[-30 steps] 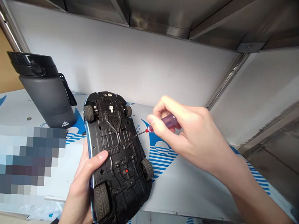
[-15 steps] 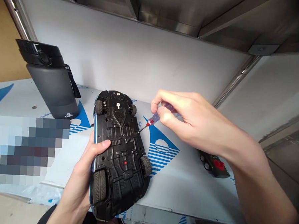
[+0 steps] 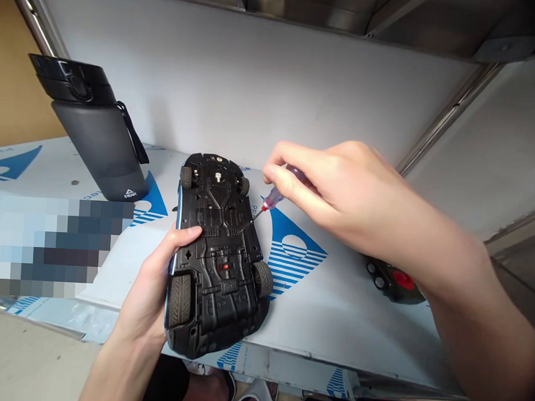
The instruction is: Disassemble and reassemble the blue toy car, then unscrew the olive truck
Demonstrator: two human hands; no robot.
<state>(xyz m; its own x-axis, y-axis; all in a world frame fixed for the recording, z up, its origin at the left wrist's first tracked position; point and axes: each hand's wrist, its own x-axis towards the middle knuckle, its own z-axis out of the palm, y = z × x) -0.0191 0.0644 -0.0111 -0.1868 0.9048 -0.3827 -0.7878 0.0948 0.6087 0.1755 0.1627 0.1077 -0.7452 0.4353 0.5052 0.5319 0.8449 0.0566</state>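
Note:
A toy car (image 3: 220,252) is held with its black underside facing me, its narrower end toward the wall. My left hand (image 3: 156,272) grips its left side, the thumb lying on the underside and the other fingers hidden behind. My right hand (image 3: 313,179) is closed around the clear purple handle of a small screwdriver (image 3: 274,196). The screwdriver's thin shaft slants down to the left, and its tip meets the right edge of the underside near the middle.
A dark grey bottle (image 3: 102,144) stands at the left, near the white back wall. A dark green toy vehicle with a red part (image 3: 400,282) lies right, partly behind my right forearm. The shelf's front edge (image 3: 313,358) runs below; a metal shelf (image 3: 304,17) hangs above.
The view has shifted, and the car appears slightly higher in it. My right hand has turned a little around the screwdriver handle. Both hands keep their hold.

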